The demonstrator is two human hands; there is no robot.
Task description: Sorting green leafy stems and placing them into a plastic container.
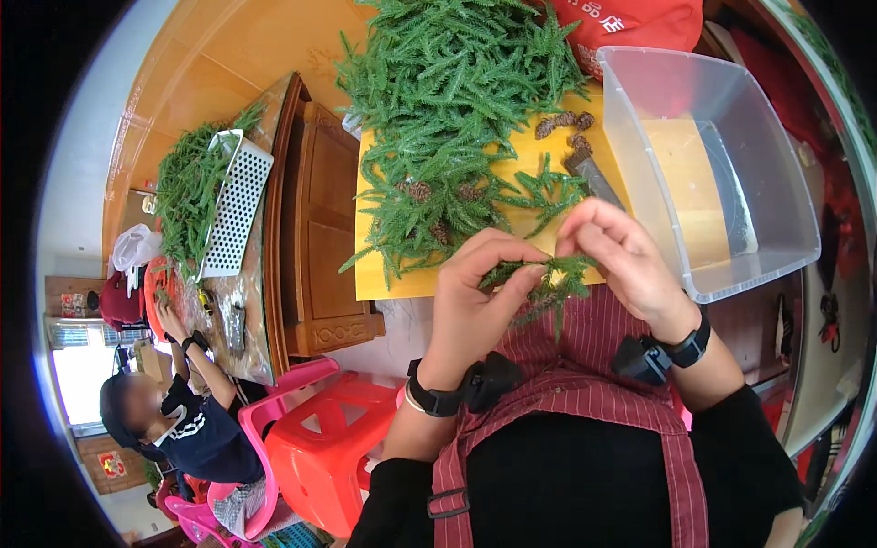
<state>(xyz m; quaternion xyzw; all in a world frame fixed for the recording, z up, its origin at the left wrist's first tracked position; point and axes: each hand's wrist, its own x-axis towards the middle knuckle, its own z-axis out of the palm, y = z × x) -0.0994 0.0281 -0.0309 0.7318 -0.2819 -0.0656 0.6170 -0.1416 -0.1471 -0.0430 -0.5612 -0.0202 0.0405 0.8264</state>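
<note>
Over the front edge of the yellow table, my left hand (486, 297) pinches a small green artificial pine sprig (568, 274) between thumb and forefinger. Part of the sprig shows below the palm. Just to its right, my right hand (628, 265) has thumb and forefinger closed together right by the sprig's top; whatever lies between those fingertips is too small to make out. Beyond the hands, another pine sprig (546, 194) lies on the table, beside a cluster of pine branches with brown pine cones (440, 232).
A large heap of pine branches (457, 73) covers the back of the yellow table (411, 285). Loose pine cones (565, 121) and a grey metal strip (598, 178) lie near a clear plastic bin (653, 201). Left are a red stool (320, 425), a white perforated basket (239, 205) and a seated co-worker (206, 438).
</note>
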